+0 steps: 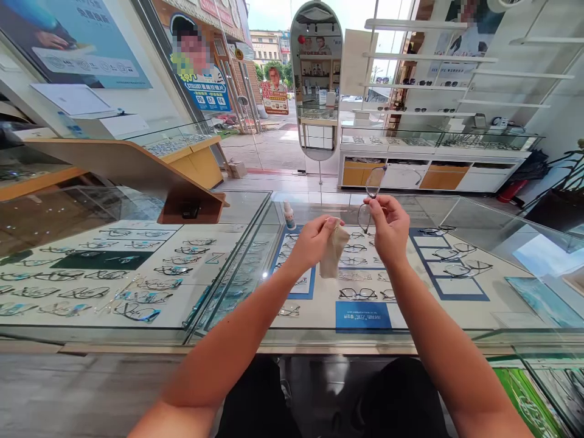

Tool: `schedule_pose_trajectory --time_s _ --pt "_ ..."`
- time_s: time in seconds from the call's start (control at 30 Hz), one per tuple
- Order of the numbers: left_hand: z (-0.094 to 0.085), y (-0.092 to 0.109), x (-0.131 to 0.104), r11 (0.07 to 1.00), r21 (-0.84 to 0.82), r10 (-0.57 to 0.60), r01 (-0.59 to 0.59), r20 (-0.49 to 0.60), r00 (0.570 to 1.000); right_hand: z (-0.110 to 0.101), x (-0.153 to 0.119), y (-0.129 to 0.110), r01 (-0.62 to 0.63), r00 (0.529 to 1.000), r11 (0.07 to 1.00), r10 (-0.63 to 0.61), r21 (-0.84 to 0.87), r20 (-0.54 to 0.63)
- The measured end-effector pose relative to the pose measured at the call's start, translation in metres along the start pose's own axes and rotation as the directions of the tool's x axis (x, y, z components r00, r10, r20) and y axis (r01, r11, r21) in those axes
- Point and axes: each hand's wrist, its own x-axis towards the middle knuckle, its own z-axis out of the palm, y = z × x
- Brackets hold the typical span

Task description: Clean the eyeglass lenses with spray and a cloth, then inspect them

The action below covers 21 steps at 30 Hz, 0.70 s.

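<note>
My right hand (391, 226) pinches a pair of eyeglasses (375, 181) near the bridge and holds it upright above the glass counter, one lens over the other. In my left hand (316, 238) is a beige cleaning cloth (334, 250), gripped between thumb and fingers and hanging down. The cloth and the eyeglasses are apart. Just beyond my left hand, a small white bottle (289, 216) stands on the counter top. Under the glass below my hands lie several eyeglass frames (358, 294) in rows, beside a blue card (364, 315).
The glass showcase (319, 347) spans the space before me, with more frames inside at left and right. A brown wooden board (118, 164) juts over its left part. Farther off stand an oval mirror (318, 85) and shelves with sunglasses (420, 83).
</note>
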Motion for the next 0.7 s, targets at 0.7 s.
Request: schedule_pose_trajectory --time_s 0.7 --pt "-0.011 -0.001 0.002 0.487 0.556 0.745 -0.674 0.138 0.653 -0.044 0.028 0.0 -0.427 0.586 0.903 0.234 0.05 0.775"
